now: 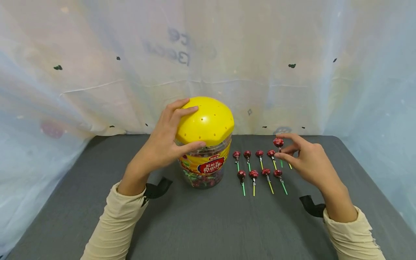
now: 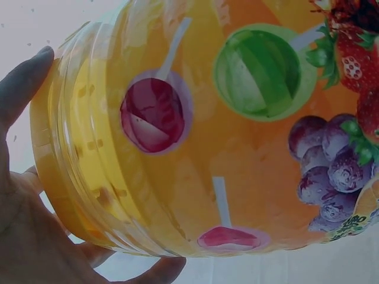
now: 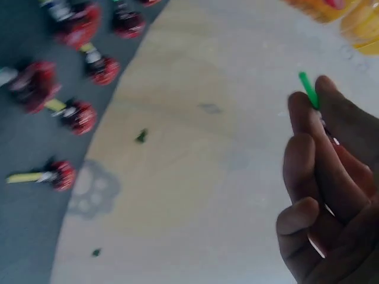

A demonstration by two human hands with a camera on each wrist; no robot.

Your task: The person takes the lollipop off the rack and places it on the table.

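A clear candy jar (image 1: 208,166) with a fruit-printed label stands on the table, a domed yellow lid (image 1: 208,119) at its top. My left hand (image 1: 164,139) grips the lid from the left, fingers over the top and thumb along the front. The left wrist view shows that hand (image 2: 29,219) spread round the lid end of the jar (image 2: 195,148). Thumb and fingers of my right hand (image 1: 307,159) pinch a red-wrapped lollipop (image 1: 278,142), held above the back row of lollipops. Its green stick (image 3: 308,89) pokes out between the fingertips in the right wrist view.
Several red lollipops with green or yellow sticks lie in two rows right of the jar, one front-row lollipop (image 1: 254,174) among them. They rest on a dark grey table (image 1: 221,224). A pale patterned curtain (image 1: 247,72) hangs behind and at both sides.
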